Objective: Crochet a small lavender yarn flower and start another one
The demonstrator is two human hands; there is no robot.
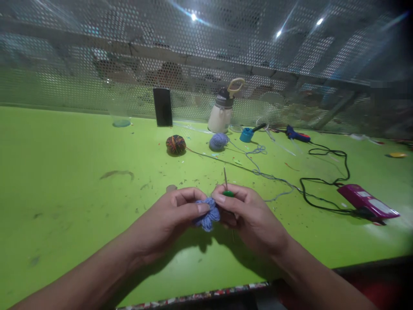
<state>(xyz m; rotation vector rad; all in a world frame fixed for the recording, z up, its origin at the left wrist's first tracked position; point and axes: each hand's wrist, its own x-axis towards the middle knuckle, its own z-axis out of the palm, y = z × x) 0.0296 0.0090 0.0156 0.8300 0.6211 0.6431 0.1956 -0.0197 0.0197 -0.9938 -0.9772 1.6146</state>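
My left hand (176,217) pinches a small blue-purple crocheted piece (209,218) with rounded, petal-like lobes, its thumb lying on top. Close against the piece's right side, my right hand (250,211) is closed around a crochet hook (225,177) with a green grip; the thin metal shaft points up and away, and its lower end shows beneath the hand. The fingertips of both hands nearly meet at the piece. Behind them on the table lie a ball of blue-purple yarn (218,141) and a dark multicoloured yarn ball (176,145), with strands trailing right.
On the green table (80,181) stand a black phone-like slab (163,107), a bottle (220,114) and a small blue container (247,135). Rightward lie a blue glue gun (297,135), a black cord and a magenta power strip (368,202). A perforated metal screen (129,60) rises behind.
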